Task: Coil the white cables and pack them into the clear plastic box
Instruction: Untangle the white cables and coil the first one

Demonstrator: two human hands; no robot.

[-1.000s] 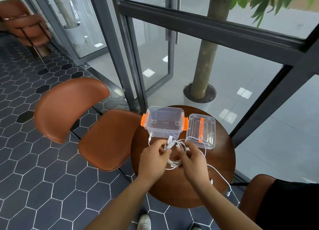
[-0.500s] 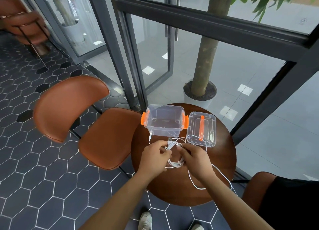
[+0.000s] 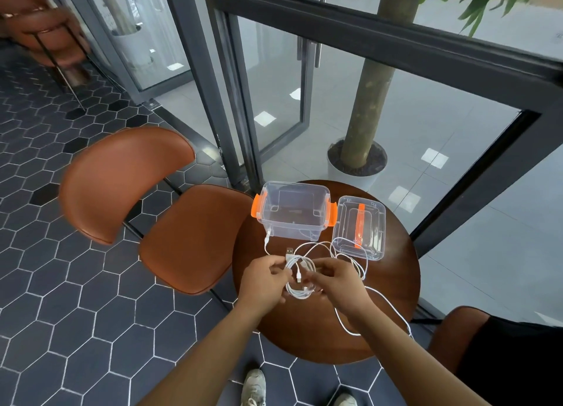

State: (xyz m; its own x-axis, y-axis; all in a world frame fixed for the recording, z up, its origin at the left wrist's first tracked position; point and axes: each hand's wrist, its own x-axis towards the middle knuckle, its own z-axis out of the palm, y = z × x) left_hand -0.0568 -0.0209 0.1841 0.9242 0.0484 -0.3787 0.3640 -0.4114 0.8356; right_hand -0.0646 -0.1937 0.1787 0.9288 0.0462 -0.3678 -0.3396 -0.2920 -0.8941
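White cables [image 3: 297, 293] lie on a round wooden table [image 3: 304, 338], half tidied, and we look down on them from above. At far left, a brown chair [image 3: 182, 235] is drawn up to the table.

Next comes the left hand [image 3: 265, 279], its fingers curled round a small coil [image 3: 292, 264] of cable. We judge it serves as the anchor, keeping the finished loops from springing open. A plug [image 3: 289, 250] sticks out just above the coil.

Behind the hands stands the clear box [image 3: 292, 235] with orange clips. It is open, and we cannot make out any cable inside. It sits close, so the bundle has only a short way to go.

The right hand [image 3: 341, 280] meets the coil from the other side, close to the left hand. Its fingers pinch the cable, probably to feed the next loop.

To the right of the box rests its lid [image 3: 359, 227], laid aside to keep the opening free. A loose length [image 3: 393, 309] of cable trails from under the right hand toward the table's right edge, not yet wound.
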